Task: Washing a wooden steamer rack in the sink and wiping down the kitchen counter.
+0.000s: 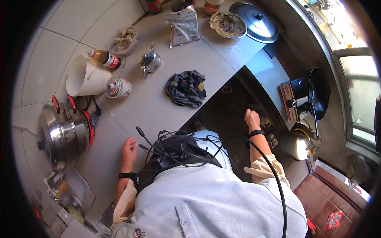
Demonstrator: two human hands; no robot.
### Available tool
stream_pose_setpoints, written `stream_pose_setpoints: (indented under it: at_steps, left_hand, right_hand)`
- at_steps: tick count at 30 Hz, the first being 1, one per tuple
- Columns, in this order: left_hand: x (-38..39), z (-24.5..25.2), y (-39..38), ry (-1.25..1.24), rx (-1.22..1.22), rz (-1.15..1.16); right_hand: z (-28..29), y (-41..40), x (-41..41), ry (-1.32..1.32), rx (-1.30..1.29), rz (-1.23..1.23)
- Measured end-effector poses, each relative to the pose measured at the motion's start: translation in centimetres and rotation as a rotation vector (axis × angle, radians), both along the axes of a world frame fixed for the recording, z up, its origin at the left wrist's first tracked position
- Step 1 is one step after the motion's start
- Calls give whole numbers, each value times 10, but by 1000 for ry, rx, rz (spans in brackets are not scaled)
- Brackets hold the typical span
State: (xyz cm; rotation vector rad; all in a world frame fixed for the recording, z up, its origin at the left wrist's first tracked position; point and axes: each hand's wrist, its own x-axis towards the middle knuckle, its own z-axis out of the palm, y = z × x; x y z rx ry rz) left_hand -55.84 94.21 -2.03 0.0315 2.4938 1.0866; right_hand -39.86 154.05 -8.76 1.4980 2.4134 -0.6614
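My left hand (pixel 129 151) hovers by the counter's front edge, fingers half curled and nothing seen in it. Loose black cable ends (pixel 143 146) from the dark waist bag (pixel 175 151) lie close to its fingertips. Over the dark floor beyond the counter, my right hand (pixel 252 119) is curled into a loose fist; no held object shows. A crumpled dark patterned cloth (pixel 187 88) rests on the white tiled counter (pixel 143 101) ahead of me. Behind it stand a small steel pot with a spout (pixel 150 62) and a lidded floral jar (pixel 118 87).
A steel steamer pot (pixel 64 134) and white bucket (pixel 86 76) line the left wall, near a sauce bottle (pixel 104 58). At the back are a foil packet (pixel 185 28), a food bowl (pixel 227 25) and a pan lid (pixel 256 20). A wok (pixel 320 93) is at right.
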Motion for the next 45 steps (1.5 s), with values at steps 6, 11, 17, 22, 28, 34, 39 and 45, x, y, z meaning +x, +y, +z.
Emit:
stream_pose_setpoints:
  at_steps: [6,11,17,22,28,34,39,45]
  left_hand:
    - [-9,9,10,10,-58,-44]
    - [-4,-2,-6,38,7,-36]
    - [13,-2,-10,33,-5,-44]
    - [27,-1,-23,13,-1,-2]
    - [29,8,-28,-21,-39,48]
    - [26,29,-8,-48,-131,81]
    - [29,26,-9,2,-148,33]
    - [31,21,-6,-17,-86,52]
  right_hand:
    - [-20,-21,30,-219,70,32]
    - [25,-49,-50,445,322,342]
    - [81,-137,-182,627,217,1003]
    - [39,-160,-222,433,274,1178]
    - [27,-99,-276,426,437,810]
    - [13,-7,-286,327,607,505]
    - [-4,67,-265,190,688,298]
    - [3,125,-205,341,333,-168]
